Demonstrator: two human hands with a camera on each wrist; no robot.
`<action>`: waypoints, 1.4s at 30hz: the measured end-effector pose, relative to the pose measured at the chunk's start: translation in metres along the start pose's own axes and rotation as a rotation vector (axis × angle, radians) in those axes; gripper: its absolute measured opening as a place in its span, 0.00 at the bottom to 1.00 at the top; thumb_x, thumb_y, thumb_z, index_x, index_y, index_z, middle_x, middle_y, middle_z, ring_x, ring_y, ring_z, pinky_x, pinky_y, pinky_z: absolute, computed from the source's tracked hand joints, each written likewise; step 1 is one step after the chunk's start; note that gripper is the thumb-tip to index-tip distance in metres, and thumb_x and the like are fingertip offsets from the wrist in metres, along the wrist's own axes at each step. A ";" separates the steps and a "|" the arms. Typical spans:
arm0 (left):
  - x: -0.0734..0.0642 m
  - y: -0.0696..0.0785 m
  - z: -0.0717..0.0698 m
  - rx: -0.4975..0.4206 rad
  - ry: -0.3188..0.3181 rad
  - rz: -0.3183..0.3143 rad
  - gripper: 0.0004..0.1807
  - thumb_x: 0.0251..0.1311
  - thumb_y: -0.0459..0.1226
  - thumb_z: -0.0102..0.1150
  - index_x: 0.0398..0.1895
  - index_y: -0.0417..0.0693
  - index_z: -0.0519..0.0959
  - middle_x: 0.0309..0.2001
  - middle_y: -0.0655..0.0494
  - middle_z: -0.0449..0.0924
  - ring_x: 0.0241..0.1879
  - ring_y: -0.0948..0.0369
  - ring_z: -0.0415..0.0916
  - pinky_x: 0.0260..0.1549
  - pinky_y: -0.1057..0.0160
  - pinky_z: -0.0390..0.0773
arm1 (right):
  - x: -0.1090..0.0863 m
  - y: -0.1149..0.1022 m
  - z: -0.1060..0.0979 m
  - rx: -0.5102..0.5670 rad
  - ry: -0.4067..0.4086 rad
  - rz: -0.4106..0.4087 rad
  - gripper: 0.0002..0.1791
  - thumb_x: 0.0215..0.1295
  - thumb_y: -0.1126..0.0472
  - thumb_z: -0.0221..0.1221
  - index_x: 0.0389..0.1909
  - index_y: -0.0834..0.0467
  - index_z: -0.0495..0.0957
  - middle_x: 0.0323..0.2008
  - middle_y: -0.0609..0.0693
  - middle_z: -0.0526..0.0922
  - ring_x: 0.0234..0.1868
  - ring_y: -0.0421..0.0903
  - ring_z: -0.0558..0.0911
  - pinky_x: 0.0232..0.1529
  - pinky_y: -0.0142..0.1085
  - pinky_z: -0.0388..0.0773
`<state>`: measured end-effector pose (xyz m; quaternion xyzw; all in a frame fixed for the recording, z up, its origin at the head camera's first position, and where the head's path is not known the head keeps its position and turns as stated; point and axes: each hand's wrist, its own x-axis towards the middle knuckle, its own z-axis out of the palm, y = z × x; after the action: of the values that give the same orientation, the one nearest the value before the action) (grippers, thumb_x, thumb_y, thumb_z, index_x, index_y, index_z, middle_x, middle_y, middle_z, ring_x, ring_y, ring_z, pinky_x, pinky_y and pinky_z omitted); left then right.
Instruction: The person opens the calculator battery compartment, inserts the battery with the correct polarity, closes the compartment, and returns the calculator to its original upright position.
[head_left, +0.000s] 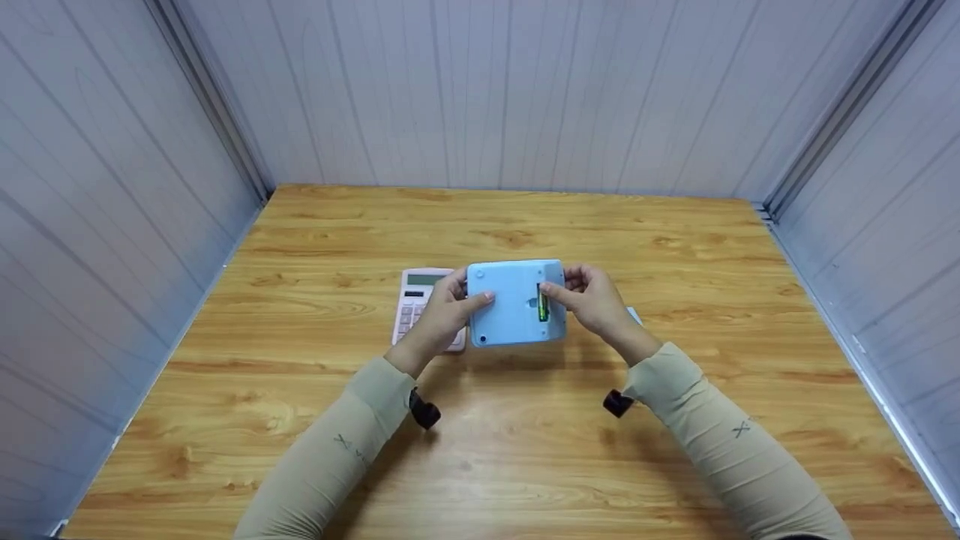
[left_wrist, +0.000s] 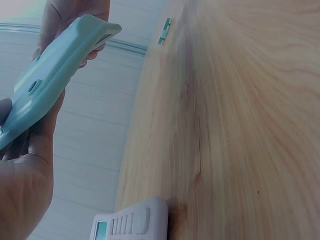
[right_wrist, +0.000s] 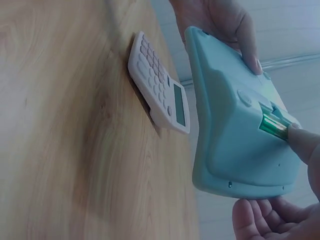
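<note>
A light blue calculator (head_left: pixel 511 307) is held up above the table, its back turned toward the head camera. My left hand (head_left: pixel 444 307) grips its left side, the thumb lying on the back and the fingers behind. In the back, a green battery (right_wrist: pixel 274 126) sits in an uncovered slot. My right hand (head_left: pixel 596 300) is at the right side, its thumb pressing the battery's upper end and its fingers curled by the calculator's edge. Beyond my left hand, a pink calculator (head_left: pixel 411 309) lies keys up on the table, partly hidden by that hand.
A small light blue cover (left_wrist: pixel 164 31) lies on the wooden table (head_left: pixel 480 465) to the right, mostly hidden behind my right wrist in the head view. Pale panel walls (head_left: pixel 480 90) stand at the back and both sides.
</note>
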<state>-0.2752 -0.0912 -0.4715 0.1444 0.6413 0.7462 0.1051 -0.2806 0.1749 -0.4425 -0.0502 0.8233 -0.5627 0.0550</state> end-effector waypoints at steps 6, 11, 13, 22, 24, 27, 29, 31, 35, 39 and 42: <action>0.000 -0.001 0.001 -0.018 0.009 -0.025 0.26 0.78 0.31 0.60 0.76 0.39 0.71 0.68 0.39 0.81 0.66 0.50 0.82 0.65 0.43 0.83 | 0.000 0.004 0.000 -0.046 0.030 -0.037 0.22 0.73 0.53 0.71 0.56 0.64 0.80 0.42 0.51 0.78 0.44 0.46 0.76 0.42 0.30 0.77; 0.002 0.000 0.003 -0.012 0.005 -0.034 0.27 0.78 0.32 0.60 0.76 0.40 0.71 0.68 0.40 0.81 0.65 0.50 0.83 0.64 0.44 0.84 | 0.000 0.008 -0.004 -0.052 0.038 -0.046 0.24 0.73 0.52 0.72 0.58 0.65 0.81 0.42 0.51 0.80 0.43 0.45 0.77 0.40 0.28 0.80; 0.002 0.001 0.003 -0.013 0.005 -0.034 0.27 0.78 0.32 0.60 0.77 0.39 0.71 0.67 0.39 0.81 0.64 0.51 0.83 0.63 0.44 0.85 | 0.000 0.010 -0.008 -0.043 0.030 -0.050 0.25 0.73 0.51 0.71 0.59 0.65 0.81 0.43 0.52 0.81 0.43 0.45 0.78 0.41 0.30 0.83; 0.004 -0.002 0.000 -0.034 0.004 -0.006 0.27 0.77 0.31 0.60 0.76 0.37 0.70 0.65 0.37 0.83 0.60 0.51 0.86 0.59 0.45 0.87 | -0.002 0.014 -0.028 -0.064 0.066 -0.033 0.24 0.78 0.48 0.65 0.60 0.64 0.84 0.51 0.57 0.86 0.48 0.47 0.82 0.45 0.31 0.86; 0.004 -0.002 0.000 -0.036 0.007 -0.011 0.27 0.77 0.31 0.60 0.76 0.37 0.70 0.65 0.38 0.83 0.60 0.52 0.86 0.59 0.45 0.87 | -0.003 0.016 -0.033 -0.072 0.080 -0.031 0.24 0.78 0.48 0.66 0.61 0.64 0.84 0.52 0.58 0.86 0.48 0.47 0.82 0.46 0.30 0.86; 0.004 -0.002 0.000 -0.039 0.008 -0.019 0.27 0.77 0.31 0.61 0.76 0.38 0.70 0.65 0.38 0.83 0.60 0.52 0.86 0.58 0.45 0.88 | -0.003 0.020 -0.040 -0.080 0.096 -0.035 0.24 0.78 0.49 0.66 0.61 0.64 0.84 0.53 0.58 0.87 0.47 0.44 0.81 0.46 0.30 0.86; 0.003 -0.001 0.000 -0.041 0.007 -0.023 0.27 0.77 0.31 0.61 0.76 0.38 0.70 0.65 0.39 0.83 0.60 0.52 0.86 0.58 0.45 0.88 | -0.005 0.021 -0.045 -0.085 0.105 -0.039 0.25 0.78 0.49 0.66 0.61 0.65 0.84 0.52 0.57 0.87 0.47 0.43 0.81 0.46 0.31 0.86; 0.004 -0.002 0.000 -0.044 0.006 -0.024 0.27 0.77 0.31 0.61 0.77 0.38 0.70 0.65 0.39 0.83 0.61 0.51 0.86 0.58 0.45 0.88 | -0.006 0.022 -0.049 -0.089 0.113 -0.047 0.25 0.77 0.49 0.67 0.61 0.65 0.84 0.51 0.56 0.87 0.46 0.42 0.81 0.47 0.32 0.86; 0.004 -0.002 0.000 -0.039 0.004 -0.022 0.27 0.77 0.31 0.61 0.77 0.39 0.70 0.66 0.38 0.82 0.62 0.50 0.85 0.59 0.45 0.87 | -0.008 0.026 -0.058 -0.104 0.127 -0.059 0.25 0.77 0.49 0.67 0.61 0.66 0.83 0.49 0.54 0.86 0.44 0.42 0.81 0.44 0.31 0.85; 0.005 -0.002 0.000 -0.034 0.002 -0.023 0.28 0.78 0.32 0.60 0.77 0.39 0.70 0.67 0.38 0.82 0.64 0.49 0.84 0.61 0.45 0.86 | -0.010 0.032 -0.066 -0.138 0.135 -0.052 0.26 0.76 0.50 0.68 0.62 0.66 0.83 0.48 0.53 0.84 0.44 0.42 0.81 0.43 0.28 0.82; 0.005 -0.003 -0.001 -0.036 0.000 -0.023 0.28 0.78 0.32 0.61 0.77 0.40 0.70 0.68 0.38 0.82 0.65 0.49 0.84 0.61 0.45 0.86 | -0.011 0.035 -0.071 -0.172 0.142 -0.037 0.26 0.76 0.50 0.69 0.63 0.65 0.83 0.49 0.53 0.84 0.46 0.42 0.81 0.45 0.27 0.81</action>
<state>-0.2801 -0.0896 -0.4737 0.1348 0.6294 0.7564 0.1162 -0.2806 0.2547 -0.4492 -0.0298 0.8693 -0.4930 -0.0183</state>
